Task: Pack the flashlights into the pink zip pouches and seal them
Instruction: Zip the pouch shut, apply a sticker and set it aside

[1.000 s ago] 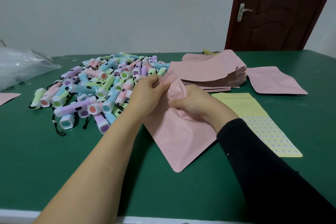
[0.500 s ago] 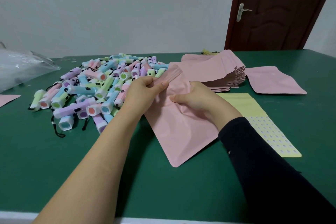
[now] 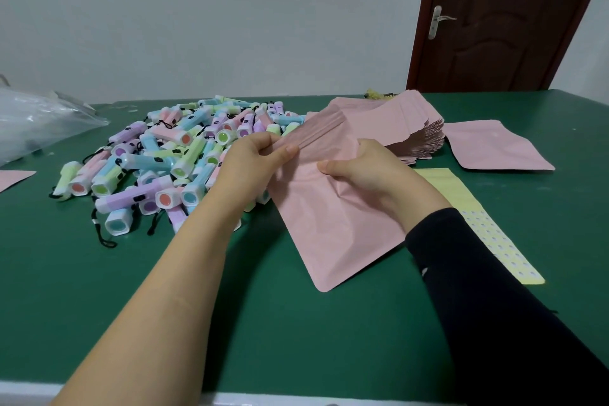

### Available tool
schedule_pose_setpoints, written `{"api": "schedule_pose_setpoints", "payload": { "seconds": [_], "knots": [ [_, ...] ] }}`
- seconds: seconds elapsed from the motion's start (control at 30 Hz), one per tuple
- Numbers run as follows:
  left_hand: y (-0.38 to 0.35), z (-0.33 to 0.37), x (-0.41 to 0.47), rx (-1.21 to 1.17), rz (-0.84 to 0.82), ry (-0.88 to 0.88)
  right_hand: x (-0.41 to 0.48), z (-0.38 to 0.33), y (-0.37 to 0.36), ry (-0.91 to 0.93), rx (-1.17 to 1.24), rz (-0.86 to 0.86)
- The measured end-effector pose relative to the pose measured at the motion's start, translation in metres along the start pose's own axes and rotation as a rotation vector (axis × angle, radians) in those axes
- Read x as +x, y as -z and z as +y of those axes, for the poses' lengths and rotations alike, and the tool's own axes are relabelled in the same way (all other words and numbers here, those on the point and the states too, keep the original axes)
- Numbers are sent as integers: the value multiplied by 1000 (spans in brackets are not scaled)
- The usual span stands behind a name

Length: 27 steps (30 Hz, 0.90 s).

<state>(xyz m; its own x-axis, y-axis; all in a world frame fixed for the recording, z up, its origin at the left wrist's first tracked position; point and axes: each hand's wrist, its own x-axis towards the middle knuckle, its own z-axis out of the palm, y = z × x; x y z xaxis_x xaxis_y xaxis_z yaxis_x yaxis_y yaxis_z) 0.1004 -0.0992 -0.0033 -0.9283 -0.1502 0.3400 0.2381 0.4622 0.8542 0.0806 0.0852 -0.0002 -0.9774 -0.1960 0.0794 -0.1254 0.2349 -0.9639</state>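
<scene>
Together left hand (image 3: 260, 156), right hand (image 3: 364, 166) pinch pouch (image 3: 329, 227).

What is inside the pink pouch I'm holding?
Nothing can be seen inside the pink pouch: it is opaque, and the left hand and right hand hold its zip end so no opening shows. It looks creased but fairly flat, so probably empty.

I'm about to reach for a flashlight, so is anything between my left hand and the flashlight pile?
Nothing visible. Your left hand sits right at the edge of the flashlight pile. It is pinching the top of the pink zip pouch, though, so it would have to let go first.
</scene>
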Motion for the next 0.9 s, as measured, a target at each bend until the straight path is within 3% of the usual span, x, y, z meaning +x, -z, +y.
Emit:
{"api": "schedule_pose_setpoints", "payload": {
  "seconds": [0.47,0.9],
  "knots": [
    [2,-4,2,65,24,9,2,4,-1,11,43,-3],
    [10,-6,1,-103,1,73,2,4,7,22,60,35]
  ]
}}
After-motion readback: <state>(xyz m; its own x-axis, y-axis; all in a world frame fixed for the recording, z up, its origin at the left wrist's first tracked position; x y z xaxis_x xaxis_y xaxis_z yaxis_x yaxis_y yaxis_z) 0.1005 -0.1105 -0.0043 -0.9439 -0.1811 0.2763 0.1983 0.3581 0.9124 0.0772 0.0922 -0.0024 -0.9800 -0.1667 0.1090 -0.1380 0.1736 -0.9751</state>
